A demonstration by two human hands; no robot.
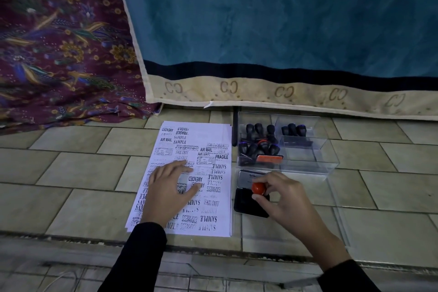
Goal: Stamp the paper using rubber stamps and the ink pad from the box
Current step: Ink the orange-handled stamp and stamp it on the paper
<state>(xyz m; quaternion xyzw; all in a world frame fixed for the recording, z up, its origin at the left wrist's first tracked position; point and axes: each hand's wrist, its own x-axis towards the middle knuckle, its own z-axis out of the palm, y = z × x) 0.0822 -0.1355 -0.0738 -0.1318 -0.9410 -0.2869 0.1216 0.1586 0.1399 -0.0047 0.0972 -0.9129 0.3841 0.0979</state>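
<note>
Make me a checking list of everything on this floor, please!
Surface: beige tiled floor.
Job's things: white paper stack covered in black stamp prints; open black ink pad with a silver lid, right of the paper; clear plastic compartment box behind the pad, holding black-handled rubber stamps.
Clutter: clear plastic lid lying flat by the ink pad.
Hands: left hand flat on the paper, fingers straight; right hand fingers pinch a red-knobbed stamp at the ink pad; touching it or not, cannot tell.
Cables: thin pale cord-like line at bottom left, too unclear to name.
Surroundings: blue-and-red striped cloth hanging behind; purple floral cloth at left.
</note>
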